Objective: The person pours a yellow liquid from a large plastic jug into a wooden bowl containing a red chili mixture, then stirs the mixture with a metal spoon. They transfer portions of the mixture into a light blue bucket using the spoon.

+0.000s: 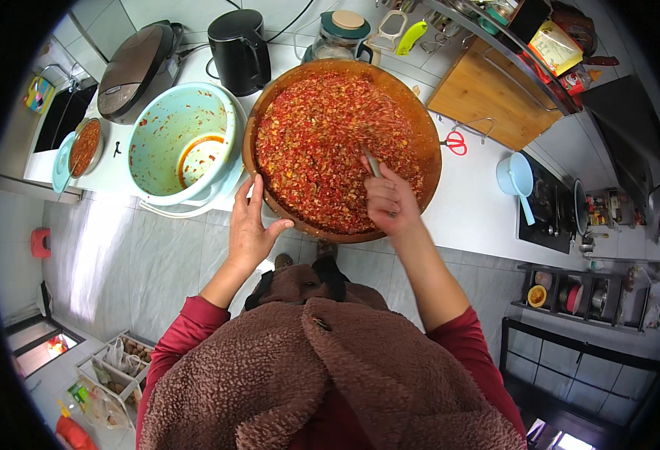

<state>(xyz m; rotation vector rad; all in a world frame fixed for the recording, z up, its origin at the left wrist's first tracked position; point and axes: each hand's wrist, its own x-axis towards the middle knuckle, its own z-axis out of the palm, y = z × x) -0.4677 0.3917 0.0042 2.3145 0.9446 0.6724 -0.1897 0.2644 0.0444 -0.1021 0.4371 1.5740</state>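
A large brown basin (431,185) stands at the front of the white counter, filled with a chopped red chili mixture (318,146) flecked with pale and yellow bits. My right hand (393,197) grips the metal handle of a utensil (371,161) over the right part of the mixture. The utensil's far end is blurred or sunk in the chili, so its kind cannot be told. My left hand (253,225) rests against the basin's left front rim, fingers spread, with the thumb along the outer edge.
Left of the basin sits a sauce-smeared pale green tub (181,143). Beyond are a small bowl of red sauce (85,147), a rice cooker (136,73), a black kettle (241,53) and a glass pot (338,39). Red-handled scissors (456,143), a cutting board (490,93) and a blue ladle (515,174) lie right.
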